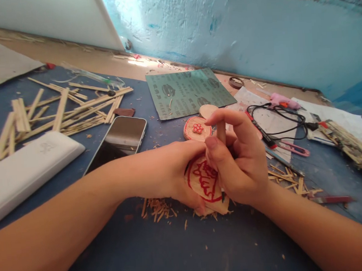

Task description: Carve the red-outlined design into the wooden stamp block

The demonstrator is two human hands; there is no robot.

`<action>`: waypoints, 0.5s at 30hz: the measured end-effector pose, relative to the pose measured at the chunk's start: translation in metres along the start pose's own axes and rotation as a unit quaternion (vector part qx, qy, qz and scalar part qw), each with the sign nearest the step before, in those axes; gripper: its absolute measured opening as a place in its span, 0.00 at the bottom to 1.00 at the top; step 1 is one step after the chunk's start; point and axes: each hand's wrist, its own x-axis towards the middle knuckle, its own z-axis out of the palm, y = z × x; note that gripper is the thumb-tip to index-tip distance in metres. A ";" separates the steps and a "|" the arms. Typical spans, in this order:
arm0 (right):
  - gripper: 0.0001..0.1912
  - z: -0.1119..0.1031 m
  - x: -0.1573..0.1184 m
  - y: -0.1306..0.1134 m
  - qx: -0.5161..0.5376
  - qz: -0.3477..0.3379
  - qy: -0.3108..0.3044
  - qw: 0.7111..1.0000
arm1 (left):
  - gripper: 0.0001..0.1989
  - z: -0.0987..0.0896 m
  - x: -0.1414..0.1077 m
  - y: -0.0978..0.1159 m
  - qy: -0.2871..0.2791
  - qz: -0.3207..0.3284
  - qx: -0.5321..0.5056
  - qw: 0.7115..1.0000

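A pale wood slice with a red drawing inside a red ring lies in front of me, low over the blue tabletop. My left hand is closed round its left and near edge. Above its upper right part, my right hand grips a thin wooden stick; the stick's lower end is hidden by the fingers. Just beyond the hands sits a second wood slice with a small red-marked piece on it. Another plain slice is partly behind my right hand.
Left are a phone, a white power bank and several wooden sticks. Green sandpaper lies at the back. To the right are a black cable, a pink glue gun, stick scraps and a red-handled tool.
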 end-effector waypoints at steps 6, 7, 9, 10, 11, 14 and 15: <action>0.18 0.000 -0.007 -0.002 -0.076 -0.053 -0.004 0.996 | 0.27 0.000 0.001 -0.008 0.013 0.047 0.003 0.999; 0.18 0.000 -0.007 -0.002 -0.087 -0.051 -0.016 0.995 | 0.25 0.000 0.002 -0.010 0.008 0.049 0.001 0.999; 0.18 0.000 -0.004 -0.003 -0.106 -0.040 -0.059 0.992 | 0.22 0.000 0.003 -0.011 -0.013 0.048 -0.021 0.999; 0.18 0.000 -0.001 -0.004 -0.111 -0.034 -0.083 0.990 | 0.20 0.000 0.003 -0.011 -0.029 0.040 -0.034 0.998; 0.17 0.000 0.001 -0.004 -0.111 -0.032 -0.103 0.988 | 0.18 0.001 0.003 -0.010 -0.046 0.031 -0.045 0.997; 0.15 0.000 0.006 -0.004 -0.108 -0.022 -0.140 0.984 | 0.14 0.001 0.003 -0.008 -0.080 0.012 -0.055 0.995; 0.15 0.000 0.007 -0.003 -0.103 -0.025 -0.153 0.983 | 0.13 0.000 0.002 -0.008 -0.080 0.012 -0.049 0.996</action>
